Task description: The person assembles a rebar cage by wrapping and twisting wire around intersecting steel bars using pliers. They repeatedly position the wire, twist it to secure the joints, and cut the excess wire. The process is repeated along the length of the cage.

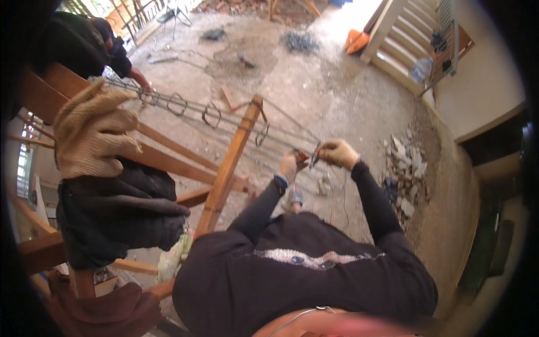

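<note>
Long thin steel bars [191, 109] run from the far left toward me, with several bent wire stirrups [211, 114] hung around them. At the near end, both my hands are closed close together about a dark metal stirrup [314, 155]. My left hand [288, 165], in a light glove with reddish fingertips showing, pinches at its left side. My right hand [338, 153], gloved too, has its fingers bent together at the right side; what lies inside them is too small to make out. A wooden post [230, 165] stands beneath the bars, left of my hands.
A co-worker's hand [140, 78] touches the bars' far end. Beside me on the left, a tan glove [95, 137] and dark cloth [120, 208] hang on a wooden frame. Rubble [407, 174] lies along the right wall; a hammer-like tool [246, 60] lies on the floor ahead.
</note>
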A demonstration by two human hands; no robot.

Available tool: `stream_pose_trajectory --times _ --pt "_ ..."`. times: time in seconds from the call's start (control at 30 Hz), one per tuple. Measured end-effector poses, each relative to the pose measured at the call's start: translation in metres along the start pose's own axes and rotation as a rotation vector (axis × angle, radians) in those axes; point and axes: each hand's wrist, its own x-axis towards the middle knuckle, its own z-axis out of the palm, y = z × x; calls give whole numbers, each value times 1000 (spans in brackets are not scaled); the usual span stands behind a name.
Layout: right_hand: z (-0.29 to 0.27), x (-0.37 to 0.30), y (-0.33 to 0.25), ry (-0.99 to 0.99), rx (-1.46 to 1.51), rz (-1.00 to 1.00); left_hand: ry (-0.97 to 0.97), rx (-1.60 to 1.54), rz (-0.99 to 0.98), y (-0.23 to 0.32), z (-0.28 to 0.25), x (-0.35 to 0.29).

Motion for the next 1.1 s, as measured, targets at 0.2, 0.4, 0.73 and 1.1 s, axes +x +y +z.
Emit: stream_pose_trajectory --times 0.2,0.4,0.73,1.1 --pt "1 4 9 -16 82 -15 -65 -215 -133 13 13 -22" --pt "2 -3 0 8 88 -3 282 -545 -189 -15 50 -30" --pt "8 -1 -3 78 58 23 353 -751 -279 -13 15 -91" --pt "33 -1 17 274 110 -134 390 -493 -586 -53 -90 -129"
